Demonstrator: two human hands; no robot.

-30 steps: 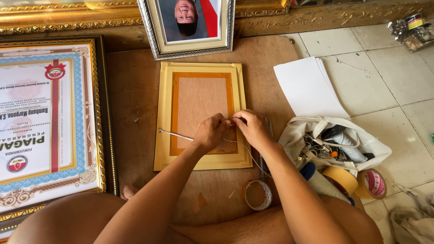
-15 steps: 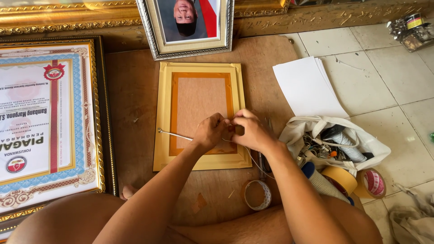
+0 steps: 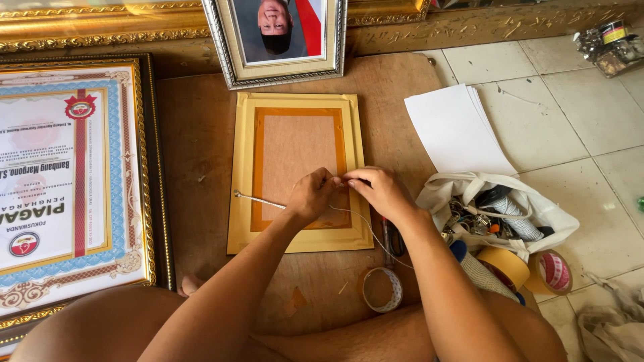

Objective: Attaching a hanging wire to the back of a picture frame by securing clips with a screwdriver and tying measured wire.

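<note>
A pale yellow picture frame (image 3: 298, 171) lies face down on a brown board (image 3: 201, 134), its brown backing edged with orange tape. My left hand (image 3: 310, 196) and my right hand (image 3: 376, 190) meet over the frame's right side, fingertips pinched together on a thin wire (image 3: 365, 224). The wire trails from the fingers toward my right forearm. A thin metal tool (image 3: 258, 200) sticks out leftward from my left hand across the backing.
A large framed certificate (image 3: 64, 181) lies at the left. A silver-framed portrait (image 3: 282, 40) stands at the top. White sheets (image 3: 456, 131), a white bag of tools (image 3: 496, 211), tape rolls (image 3: 382, 289) and yellow tape (image 3: 506, 265) sit at the right on tiled floor.
Both hands have stayed over the frame's right side; the fingertips have drawn closer together on the wire. The frame has not moved.
</note>
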